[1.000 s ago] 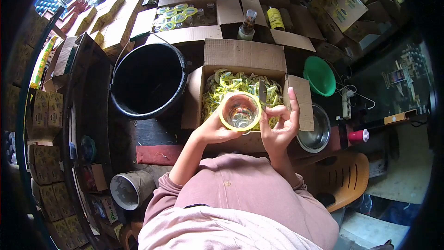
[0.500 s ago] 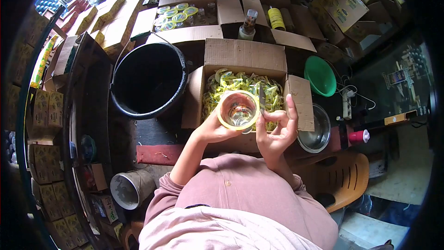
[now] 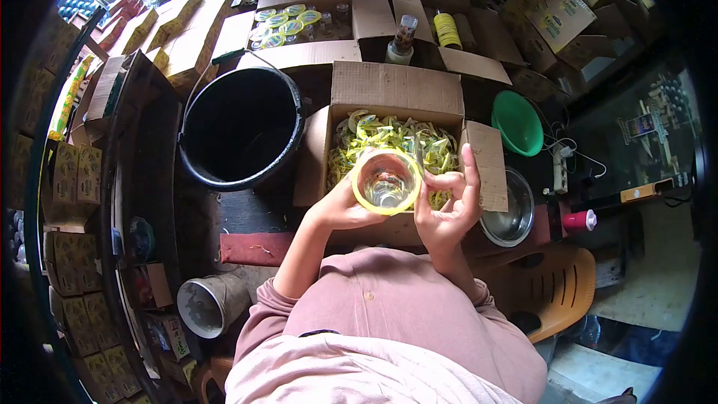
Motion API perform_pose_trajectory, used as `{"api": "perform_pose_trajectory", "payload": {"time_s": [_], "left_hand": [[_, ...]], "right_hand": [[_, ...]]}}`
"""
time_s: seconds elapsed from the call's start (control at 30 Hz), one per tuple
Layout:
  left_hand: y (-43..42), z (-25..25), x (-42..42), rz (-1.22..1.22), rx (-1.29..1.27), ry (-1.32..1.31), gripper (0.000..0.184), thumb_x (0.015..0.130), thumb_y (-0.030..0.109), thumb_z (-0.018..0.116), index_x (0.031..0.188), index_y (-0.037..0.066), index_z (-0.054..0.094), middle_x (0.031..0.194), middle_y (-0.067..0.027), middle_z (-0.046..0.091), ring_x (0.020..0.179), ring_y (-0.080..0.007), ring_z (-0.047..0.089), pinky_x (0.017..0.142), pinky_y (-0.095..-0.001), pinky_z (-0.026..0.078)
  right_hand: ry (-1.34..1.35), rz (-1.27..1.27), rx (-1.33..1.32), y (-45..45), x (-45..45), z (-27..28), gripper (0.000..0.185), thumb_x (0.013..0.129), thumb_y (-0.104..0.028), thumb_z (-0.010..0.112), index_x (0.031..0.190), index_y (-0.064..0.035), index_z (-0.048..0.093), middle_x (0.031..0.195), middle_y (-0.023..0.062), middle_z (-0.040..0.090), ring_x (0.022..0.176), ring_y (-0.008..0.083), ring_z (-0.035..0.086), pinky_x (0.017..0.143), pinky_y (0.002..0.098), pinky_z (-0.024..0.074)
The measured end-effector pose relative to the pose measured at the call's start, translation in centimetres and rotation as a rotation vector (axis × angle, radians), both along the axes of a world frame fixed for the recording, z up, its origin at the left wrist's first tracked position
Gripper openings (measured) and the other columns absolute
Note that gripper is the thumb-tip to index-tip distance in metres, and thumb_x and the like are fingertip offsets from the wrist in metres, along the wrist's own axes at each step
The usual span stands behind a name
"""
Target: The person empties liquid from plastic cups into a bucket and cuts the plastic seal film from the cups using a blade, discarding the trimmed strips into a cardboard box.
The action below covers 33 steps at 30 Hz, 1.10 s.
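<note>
A clear cup (image 3: 387, 183) with a yellow rim is tilted so its round face shows, in front of my chest. My left hand (image 3: 345, 206) is wrapped round its left and lower side. At its right edge my right hand (image 3: 450, 198) pinches a thin knife-like blade (image 3: 419, 153) that points away from me, with one finger raised. Beneath and beyond both hands is an open cardboard box (image 3: 396, 86) full of yellow-green strips (image 3: 374, 131).
A black bucket (image 3: 241, 127) stands left of the box. On the right are a green basin (image 3: 517, 123), a metal bowl (image 3: 510, 213), a power strip (image 3: 559, 168) and an orange chair (image 3: 550, 284). Further back, boxes hold yellow-rimmed cups (image 3: 288, 26) and jars.
The blade has turned slightly and shows narrower beside the cup. The cup and both hands have shifted only a little.
</note>
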<state>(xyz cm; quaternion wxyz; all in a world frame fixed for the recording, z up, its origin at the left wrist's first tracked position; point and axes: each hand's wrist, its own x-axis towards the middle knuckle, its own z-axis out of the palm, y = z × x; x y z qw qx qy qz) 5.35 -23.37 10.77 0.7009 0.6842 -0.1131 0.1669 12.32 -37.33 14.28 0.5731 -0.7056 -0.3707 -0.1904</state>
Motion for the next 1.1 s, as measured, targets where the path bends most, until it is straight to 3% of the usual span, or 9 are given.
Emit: {"api": "perform_pose_trajectory", "payload": {"time_s": [0.13,0.33,0.43,0.47,0.57,0.73,0.9,1.03,1.1], "left_hand": [[-0.2,0.0,0.0,-0.033,-0.052,-0.041,0.072,0.06,0.007,0.069,0.123,0.003,0.035,0.116,-0.0098,0.043,0.108,-0.0187,0.044,0.094,-0.0322,0.034],[-1.0,-0.4,0.2,-0.031,-0.323,0.012,0.072,0.061,0.011,0.074,0.122,0.003,0.034,0.113,-0.0083,0.043,0.107,-0.0172,0.045,0.092,-0.0314,0.035],[-1.0,-0.1,0.4,-0.059,-0.447,0.069,0.069,0.065,0.012,0.073,0.121,0.004,0.034,0.113,-0.0078,0.042,0.107,-0.017,0.044,0.091,-0.0312,0.036],[-1.1,-0.5,0.6,-0.076,-0.494,0.027,0.066,0.068,0.01,0.07,0.122,0.006,0.033,0.115,-0.0075,0.041,0.109,-0.0167,0.042,0.09,-0.0313,0.038],[-1.1,-1.6,0.8,-0.092,-0.578,0.032,0.065,0.068,0.009,0.069,0.122,0.009,0.033,0.116,-0.007,0.04,0.111,-0.0172,0.041,0.09,-0.032,0.039],[-1.2,-1.1,0.9,-0.054,-0.481,-0.018,0.065,0.068,0.01,0.07,0.122,0.008,0.033,0.116,-0.0071,0.041,0.11,-0.0185,0.041,0.092,-0.033,0.037],[-1.1,-0.3,0.5,0.006,-0.349,-0.027,0.067,0.067,0.009,0.07,0.122,0.005,0.033,0.112,-0.0077,0.042,0.109,-0.018,0.04,0.094,-0.0332,0.033],[-1.1,-0.4,0.0,0.035,-0.366,0.023,0.067,0.067,0.009,0.072,0.122,0.005,0.033,0.111,-0.0074,0.042,0.109,-0.0171,0.04,0.092,-0.0324,0.036],[-1.0,-0.1,-0.1,0.013,-0.317,0.011,0.068,0.066,0.009,0.072,0.122,0.006,0.033,0.112,-0.0072,0.042,0.11,-0.0172,0.04,0.092,-0.0322,0.037]], "right_hand": [[-0.005,0.051,0.014,0.0,0.6,-0.2,0.068,0.066,0.006,0.065,0.126,0.0065,0.032,0.069,0.0067,0.06,0.065,0.0119,0.06,0.068,0.0223,0.0453],[0.194,0.044,0.167,0.1,-0.2,0.5,0.063,0.067,0.008,0.063,0.123,0.0054,0.035,0.068,0.0032,0.055,0.064,0.008,0.055,0.067,0.0194,0.043],[0.159,0.073,0.114,-0.3,-0.3,0.3,0.058,0.068,0.009,0.062,0.12,0.005,0.038,0.068,0.0028,0.054,0.064,0.0084,0.055,0.067,0.0197,0.0431],[0.177,0.051,0.135,-0.3,-0.4,0.2,0.049,0.067,0.007,0.063,0.112,0.0039,0.045,0.07,0.0065,0.06,0.065,0.0111,0.061,0.065,0.0217,0.0461],[0.123,0.053,0.078,-0.5,-0.4,0.3,0.043,0.068,0.005,0.063,0.108,0.001,0.05,0.069,0.0066,0.06,0.064,0.0112,0.061,0.062,0.0219,0.0463],[0.063,-0.009,-0.002,-0.4,-0.9,1.1,0.027,0.066,0.003,0.063,0.093,-0.0041,0.064,0.066,0.0054,0.058,0.057,0.0121,0.058,0.054,0.0236,0.0456],[0.037,-0.014,-0.021,0.1,-1.1,0.8,0.026,0.066,0.003,0.063,0.091,-0.0043,0.065,0.066,0.0054,0.058,0.056,0.0123,0.057,0.054,0.024,0.0455],[0.027,-0.017,-0.032,0.2,-1.2,0.7,0.027,0.066,0.003,0.064,0.092,-0.004,0.065,0.066,0.0058,0.059,0.057,0.0128,0.058,0.054,0.0244,0.0458],[0.012,-0.006,-0.043,0.1,-1.2,0.8,0.024,0.065,0.006,0.063,0.089,0.0006,0.063,0.067,0.0069,0.059,0.059,0.0119,0.059,0.055,0.0223,0.0466]]}}
